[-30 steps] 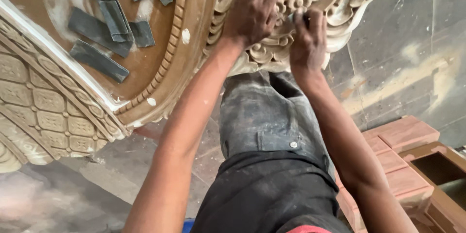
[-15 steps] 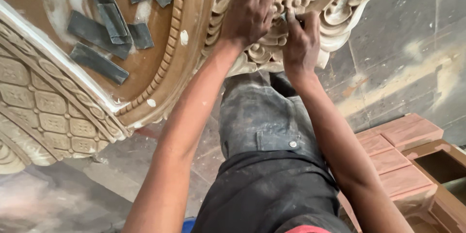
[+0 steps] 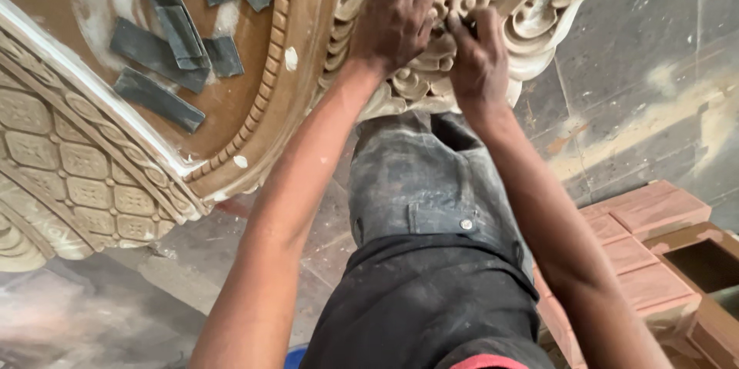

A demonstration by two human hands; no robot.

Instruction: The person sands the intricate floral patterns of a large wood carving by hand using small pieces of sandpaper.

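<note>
A pale brown carved ornament (image 3: 531, 0) of scrolls and flowers tops a large wooden panel (image 3: 254, 53). My left hand (image 3: 392, 19) lies on the carving with its fingers spread and curled over the relief, holding nothing. Just to its right, my right hand (image 3: 477, 65) presses bent fingertips into the scrollwork. Whether something small sits under those fingers is hidden. Both forearms reach up from the bottom of the view.
Several dark grey sandpaper strips (image 3: 177, 30) lie on the flat brown part of the panel, among white filler patches. A lattice-carved section (image 3: 77, 184) is at the left. Reddish moulded blocks (image 3: 647, 246) sit at the lower right on the grey stone floor (image 3: 654, 69). My dusty trousers (image 3: 431, 184) are below.
My right hand has shifted slightly left along the carving, closer to my left hand. The left hand has stayed almost in place.
</note>
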